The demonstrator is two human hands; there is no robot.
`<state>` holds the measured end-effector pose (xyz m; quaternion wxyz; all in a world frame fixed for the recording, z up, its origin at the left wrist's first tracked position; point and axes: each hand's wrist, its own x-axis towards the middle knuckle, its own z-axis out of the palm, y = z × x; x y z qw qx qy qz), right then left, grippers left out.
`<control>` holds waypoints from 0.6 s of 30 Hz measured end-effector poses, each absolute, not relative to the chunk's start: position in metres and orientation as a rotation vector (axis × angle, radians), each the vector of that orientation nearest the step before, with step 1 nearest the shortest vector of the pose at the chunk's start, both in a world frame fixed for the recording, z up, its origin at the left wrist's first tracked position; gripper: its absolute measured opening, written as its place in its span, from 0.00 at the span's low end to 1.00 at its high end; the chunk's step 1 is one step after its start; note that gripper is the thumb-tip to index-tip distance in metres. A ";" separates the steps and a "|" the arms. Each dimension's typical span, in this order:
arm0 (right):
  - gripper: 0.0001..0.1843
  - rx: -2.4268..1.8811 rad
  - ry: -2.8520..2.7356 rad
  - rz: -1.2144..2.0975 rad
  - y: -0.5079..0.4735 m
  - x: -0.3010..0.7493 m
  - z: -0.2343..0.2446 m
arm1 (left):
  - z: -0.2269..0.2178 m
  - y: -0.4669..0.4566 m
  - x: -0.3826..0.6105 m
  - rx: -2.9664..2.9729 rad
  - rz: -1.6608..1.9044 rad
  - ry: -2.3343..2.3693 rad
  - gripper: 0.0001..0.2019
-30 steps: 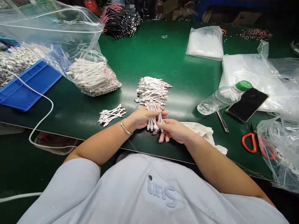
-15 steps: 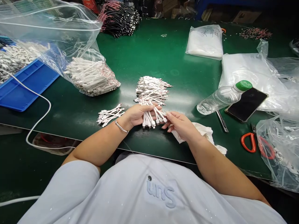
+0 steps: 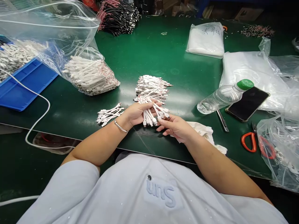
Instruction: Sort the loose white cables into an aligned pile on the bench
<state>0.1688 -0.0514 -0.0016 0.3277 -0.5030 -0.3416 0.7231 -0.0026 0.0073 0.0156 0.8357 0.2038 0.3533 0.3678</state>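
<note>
My left hand (image 3: 137,113) is closed round a fanned bunch of short white cables (image 3: 149,115), its thumb lying across the top. The white plugs of the bunch point toward me and to the right. At their right side, my right hand (image 3: 174,127) has thumb and fingers pinched at the plug ends of the cables. Just beyond both hands lies a stacked pile of similar white cables (image 3: 151,84), partly overlapped by the held bunch. A smaller group of white cables (image 3: 108,114) rests on the table left of my left hand.
At the left are a clear bag of white cables (image 3: 91,76) and a blue tray (image 3: 30,87). On the right are a water bottle (image 3: 218,99), a phone (image 3: 249,104), a knife (image 3: 222,120), a white cloth (image 3: 203,132), red-handled cutters (image 3: 249,142) and plastic bags (image 3: 254,77).
My right hand has shifted slightly left along the plug ends. Several cables at the right of the bunch are now spread farther right. The left hand keeps its grip.
</note>
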 end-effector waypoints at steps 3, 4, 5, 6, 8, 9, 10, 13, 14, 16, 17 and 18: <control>0.16 -1.315 -0.872 1.906 -0.052 0.164 -0.002 | 0.013 0.007 -0.003 0.446 0.762 0.703 0.07; 0.16 -1.333 -0.875 1.894 -0.052 0.163 -0.002 | 0.012 0.007 -0.003 0.451 0.754 0.694 0.07; 0.15 -1.351 -0.883 1.883 -0.053 0.162 -0.001 | 0.012 0.007 -0.003 0.454 0.748 0.689 0.07; 0.15 -1.367 -0.894 1.873 -0.053 0.162 0.000 | 0.012 0.007 -0.004 0.455 0.744 0.686 0.07; 0.15 -1.386 -0.924 1.845 -0.054 0.162 0.002 | 0.011 0.007 -0.004 0.453 0.748 0.679 0.08; 0.15 -1.386 -0.945 1.839 -0.054 0.162 0.003 | 0.011 0.006 -0.004 0.453 0.754 0.670 0.08; 0.16 -1.376 -0.970 1.846 -0.055 0.162 0.004 | 0.011 0.006 -0.004 0.453 0.762 0.659 0.08; 0.20 -1.314 -1.042 1.902 -0.057 0.162 0.002 | 0.010 0.006 -0.003 0.454 0.785 0.630 0.06; 0.22 -1.299 -1.053 1.906 -0.057 0.161 0.001 | 0.009 0.005 -0.002 0.456 0.793 0.626 0.06; 0.21 -1.300 -1.036 1.857 -0.057 0.159 -0.001 | 0.008 0.005 -0.002 0.464 0.805 0.627 0.06; 0.20 -1.312 -1.012 1.818 -0.056 0.158 -0.002 | 0.008 0.005 -0.002 0.470 0.806 0.628 0.06; 0.18 -1.326 -0.983 1.782 -0.055 0.157 -0.003 | 0.008 0.005 -0.002 0.476 0.802 0.628 0.06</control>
